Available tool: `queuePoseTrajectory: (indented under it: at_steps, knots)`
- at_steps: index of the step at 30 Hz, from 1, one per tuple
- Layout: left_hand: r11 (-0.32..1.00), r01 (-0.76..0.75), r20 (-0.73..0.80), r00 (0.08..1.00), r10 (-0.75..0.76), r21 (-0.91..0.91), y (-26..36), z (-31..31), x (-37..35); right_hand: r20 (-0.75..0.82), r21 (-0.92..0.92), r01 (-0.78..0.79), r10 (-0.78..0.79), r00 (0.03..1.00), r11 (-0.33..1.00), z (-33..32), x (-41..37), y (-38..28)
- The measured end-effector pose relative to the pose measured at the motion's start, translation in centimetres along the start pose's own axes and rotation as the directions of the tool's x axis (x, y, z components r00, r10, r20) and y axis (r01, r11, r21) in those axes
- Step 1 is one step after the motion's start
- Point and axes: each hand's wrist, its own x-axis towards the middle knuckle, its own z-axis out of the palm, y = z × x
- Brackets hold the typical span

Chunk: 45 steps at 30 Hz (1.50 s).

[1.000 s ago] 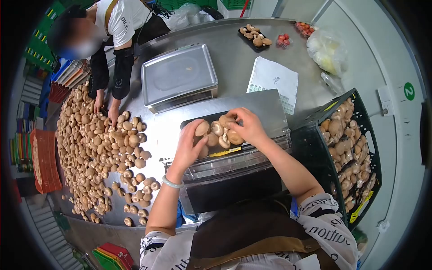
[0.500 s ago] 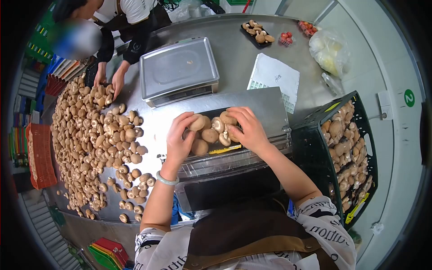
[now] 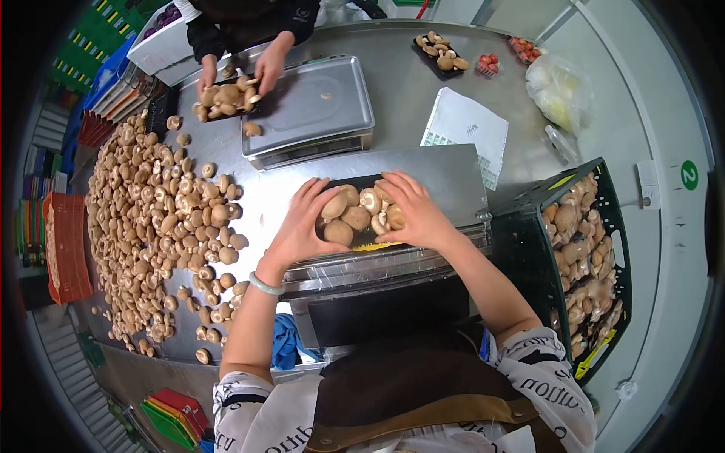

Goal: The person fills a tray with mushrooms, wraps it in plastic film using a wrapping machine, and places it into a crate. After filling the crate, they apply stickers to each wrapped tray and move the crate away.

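A black tray [image 3: 366, 181] of brown mushrooms [image 3: 355, 218] rests on the metal wrapping machine [image 3: 445, 170] in front of me. My left hand [image 3: 300, 226] is curved round the tray's left end, thumb along the near edge. Around the right end, my right hand [image 3: 420, 215] has its fingers over the far edge and its thumb near the yellow label [image 3: 371, 247]. Both hands grip the tray, with the mushrooms between them. Parts of the tray's rim are hidden by the hands and mushrooms.
A large mushroom pile [image 3: 151, 234] covers the left side. Beyond the machine are a scale [image 3: 310, 102] and a co-worker's hands [image 3: 273, 64] with another filled tray [image 3: 226, 113]. A dark green crate [image 3: 559, 264] of packed mushrooms stands at right; papers [image 3: 468, 128] lie behind.
My left hand has gone from a mushroom to the tray's left end, and my right hand has closed round the other end. The co-worker has brought a filled tray beside the scale.
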Motion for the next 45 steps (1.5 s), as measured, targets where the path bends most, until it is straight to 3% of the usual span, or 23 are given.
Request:
queuePoseTrajectory:
  at_steps: [5, 8, 11, 20, 23, 27, 30, 31, 34, 35, 38, 39, 42, 43, 45]
  knots:
    - [0.999, 0.017, -0.107, 0.994, -0.020, -0.027, 0.1, 1.5, 0.6, -0.047, 0.049, -0.019, 0.021, 0.999, 0.999, 1.3, 0.3, 0.4]
    - [0.998, 0.012, -0.166, 0.986, -0.001, 0.068, 0.3, 2.6, 0.4, -0.063, 0.045, -0.036, 0.039, 0.997, 0.998, 1.6, 0.4, 0.0]
    - [1.000, -0.003, -0.087, 0.996, 0.004, 0.003, 0.3, 1.1, 0.5, -0.046, 0.035, -0.037, 0.038, 0.998, 0.999, 1.3, 0.3, 0.2]
    - [0.991, -0.052, -0.133, 0.989, 0.069, 0.126, 0.6, 3.1, 0.2, -0.041, 0.080, -0.017, 0.020, 0.999, 0.997, 1.0, 0.2, 0.9]
    - [0.991, -0.016, -0.184, 0.983, -0.009, -0.132, 0.9, 2.7, -0.1, -0.050, 0.158, -0.026, 0.034, 0.998, 0.987, 0.2, 0.0, 1.3]
    - [0.978, 0.053, -0.297, 0.948, -0.112, -0.201, 0.9, 2.6, -0.5, -0.171, 0.368, -0.114, 0.188, 0.967, 0.923, 0.2, -1.4, 2.7]
    - [0.993, 0.120, -0.197, 0.973, -0.118, -0.003, 0.9, 4.4, -0.6, -0.184, 0.303, -0.106, 0.167, 0.968, 0.947, 2.1, -1.5, 2.7]
    - [0.993, 0.117, -0.214, 0.969, -0.121, -0.032, 1.4, 4.8, -0.6, -0.169, 0.215, -0.121, 0.159, 0.973, 0.969, 2.2, -1.6, 1.4]
    - [0.989, 0.120, -0.231, 0.963, -0.138, -0.086, 1.4, 4.7, -0.5, -0.175, 0.240, -0.103, 0.147, 0.973, 0.965, 1.9, -1.5, 2.1]
    - [0.973, 0.091, -0.274, 0.950, -0.149, -0.212, 1.5, 4.4, -0.6, -0.274, 0.296, -0.071, 0.156, 0.949, 0.953, 2.5, -1.6, 3.3]
    - [0.970, 0.127, -0.375, 0.905, -0.199, -0.208, 0.9, 3.7, -1.2, -0.295, 0.292, -0.242, 0.328, 0.897, 0.925, -1.1, -3.0, 1.5]
    - [0.961, 0.123, -0.385, 0.898, -0.215, -0.249, 1.0, 3.5, -0.9, -0.369, 0.179, -0.245, 0.296, 0.881, 0.953, -1.0, -3.3, 1.6]
    - [0.974, 0.190, -0.344, 0.912, -0.222, -0.125, 2.4, 4.2, 0.5, -0.171, 0.167, -0.331, 0.358, 0.918, 0.929, 0.0, -3.9, 1.2]
    - [0.980, 0.197, -0.359, 0.914, -0.188, -0.011, 2.5, 4.9, 0.9, -0.256, 0.265, -0.309, 0.376, 0.891, 0.913, 0.5, -4.0, 0.7]
    - [0.981, 0.194, -0.348, 0.922, -0.171, 0.030, 2.6, 5.4, 1.2, -0.247, 0.354, -0.347, 0.445, 0.861, 0.868, 1.1, -3.8, 0.3]
